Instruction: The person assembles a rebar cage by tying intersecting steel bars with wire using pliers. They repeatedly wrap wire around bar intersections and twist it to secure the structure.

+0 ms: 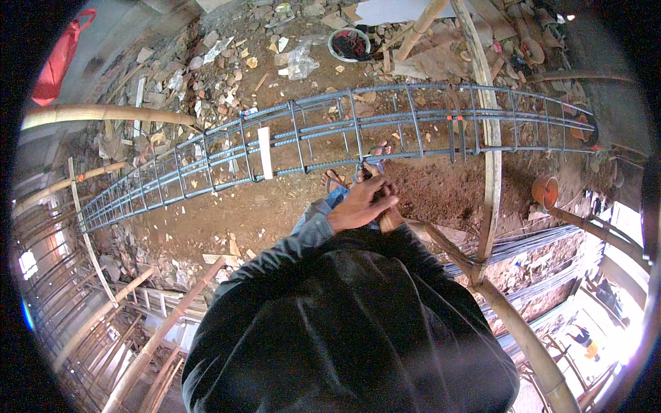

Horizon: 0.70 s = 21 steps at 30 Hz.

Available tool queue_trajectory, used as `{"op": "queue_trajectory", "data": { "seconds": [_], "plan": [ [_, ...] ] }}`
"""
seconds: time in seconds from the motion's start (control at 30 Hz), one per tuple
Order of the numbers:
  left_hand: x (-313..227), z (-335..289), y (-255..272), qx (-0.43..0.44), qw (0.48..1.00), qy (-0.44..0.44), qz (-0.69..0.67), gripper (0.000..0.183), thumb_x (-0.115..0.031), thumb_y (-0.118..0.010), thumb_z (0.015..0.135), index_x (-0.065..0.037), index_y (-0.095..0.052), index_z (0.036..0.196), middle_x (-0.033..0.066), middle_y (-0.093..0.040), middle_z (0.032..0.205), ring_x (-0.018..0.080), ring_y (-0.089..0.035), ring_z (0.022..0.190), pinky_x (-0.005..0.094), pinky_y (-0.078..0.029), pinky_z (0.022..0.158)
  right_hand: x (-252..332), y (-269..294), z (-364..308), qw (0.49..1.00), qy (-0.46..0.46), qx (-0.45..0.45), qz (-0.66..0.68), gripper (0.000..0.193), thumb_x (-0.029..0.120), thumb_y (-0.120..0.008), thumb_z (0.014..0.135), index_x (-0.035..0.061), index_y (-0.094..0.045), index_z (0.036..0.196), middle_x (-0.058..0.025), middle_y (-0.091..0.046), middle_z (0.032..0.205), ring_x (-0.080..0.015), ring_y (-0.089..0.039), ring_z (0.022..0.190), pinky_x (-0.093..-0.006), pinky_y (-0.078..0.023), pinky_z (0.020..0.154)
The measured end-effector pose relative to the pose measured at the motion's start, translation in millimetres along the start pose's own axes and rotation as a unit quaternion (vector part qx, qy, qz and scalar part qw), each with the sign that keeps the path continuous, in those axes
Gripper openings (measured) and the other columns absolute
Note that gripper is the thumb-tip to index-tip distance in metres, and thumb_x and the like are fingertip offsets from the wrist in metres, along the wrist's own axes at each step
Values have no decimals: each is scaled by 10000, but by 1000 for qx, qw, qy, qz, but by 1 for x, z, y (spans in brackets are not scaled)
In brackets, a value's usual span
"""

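Observation:
My left hand (359,205) and my right hand (391,216) are together in front of my body, just on the near side of a long rebar cage (303,169). The left fingers reach across the right hand and are bent in toward it. The right fingers look curled and are partly covered. Whatever may lie between them is too dark and small to make out. The cage of long bars and rectangular stirrups runs across the whole view. A white strip (265,153) sits on it left of my hands; a dark two-legged tool with orange marks (451,129) hangs on it to the right.
A wooden post (491,165) stands at the right, meeting bamboo poles (530,337). More bamboo (103,115) juts in from the left. Rubble and a round tub (349,45) lie beyond the cage. An orange bucket (545,191) is at right; bundled bars (544,248) lie behind.

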<state>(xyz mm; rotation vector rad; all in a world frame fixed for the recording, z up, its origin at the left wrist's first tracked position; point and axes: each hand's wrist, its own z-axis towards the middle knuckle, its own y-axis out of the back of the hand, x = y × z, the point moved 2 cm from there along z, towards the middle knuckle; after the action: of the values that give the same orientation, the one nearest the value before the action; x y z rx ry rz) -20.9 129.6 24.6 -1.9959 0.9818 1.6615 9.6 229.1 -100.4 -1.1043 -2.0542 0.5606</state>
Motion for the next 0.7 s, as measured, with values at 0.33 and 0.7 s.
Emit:
{"op": "queue_trajectory", "data": {
  "seconds": [0.33, 0.7],
  "plan": [
    [114, -71, 27, 40, 989, 139, 39, 338, -329, -670, 980, -13, -635, 1094, 140, -685, 991, 254, -665, 909, 394, -529, 816, 16, -20, -11, 993, -58, -78, -67, 175, 233, -628, 1002, 64, -614, 1044, -81, -659, 831, -335, -710, 973, -388, -562, 806],
    [186, -90, 19, -58, 988, 142, 14, 364, -343, -716, 921, -1, -638, 1017, 150, -660, 933, 261, -653, 845, 388, -518, 771, 218, -30, -32, 342, 378, -280, -813, 737, 493, -633, 938, 4, -449, 1459, -280, -508, 1416, -419, -487, 1290, -536, -370, 1115]
  ]
}}
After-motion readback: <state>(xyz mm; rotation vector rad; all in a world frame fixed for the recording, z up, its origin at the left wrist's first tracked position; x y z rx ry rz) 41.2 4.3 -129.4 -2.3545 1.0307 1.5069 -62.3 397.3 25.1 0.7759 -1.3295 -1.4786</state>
